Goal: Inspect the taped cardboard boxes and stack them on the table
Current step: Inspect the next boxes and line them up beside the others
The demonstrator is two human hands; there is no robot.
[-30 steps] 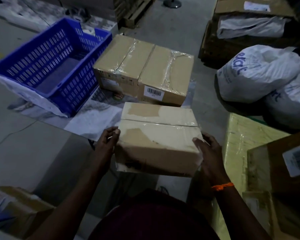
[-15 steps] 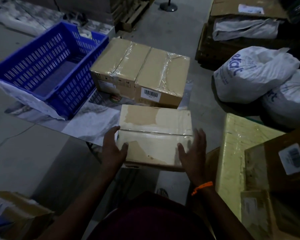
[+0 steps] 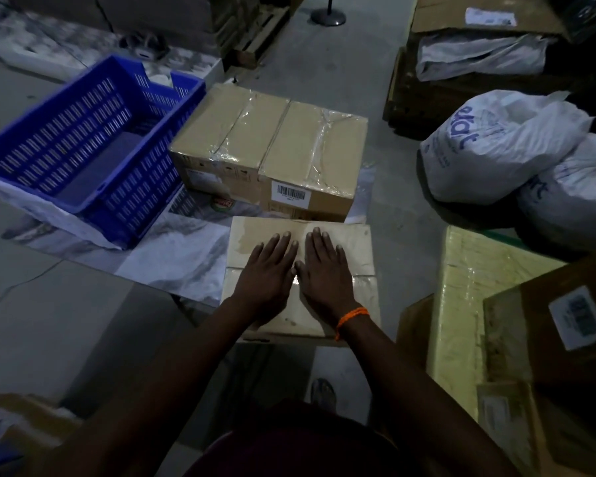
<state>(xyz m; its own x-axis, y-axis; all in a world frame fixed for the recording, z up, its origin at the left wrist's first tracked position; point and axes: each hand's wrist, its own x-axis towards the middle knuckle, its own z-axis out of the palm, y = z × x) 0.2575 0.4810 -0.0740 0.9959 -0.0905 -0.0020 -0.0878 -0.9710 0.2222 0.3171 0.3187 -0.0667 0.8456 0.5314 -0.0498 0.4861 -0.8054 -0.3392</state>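
Observation:
A pale taped cardboard box [image 3: 353,246] lies flat on the low table [image 3: 172,263], near its front edge. My left hand [image 3: 267,273] and my right hand [image 3: 324,270] lie side by side on its top with straight fingers, pressing along the tape seam. Behind it stand two taped brown boxes, the left one [image 3: 227,142] and the right one [image 3: 317,156] with a barcode label, touching each other.
A blue slotted crate [image 3: 83,149] sits on the table's left. White filled sacks [image 3: 496,146] lie on the floor to the right. A yellowish wrapped box [image 3: 468,287] and a labelled brown carton [image 3: 565,332] stand close at right. More cartons are at lower left.
The pale box, held at its sides a second ago, has come down flat on the table. Both hands have left its sides and moved onto its top.

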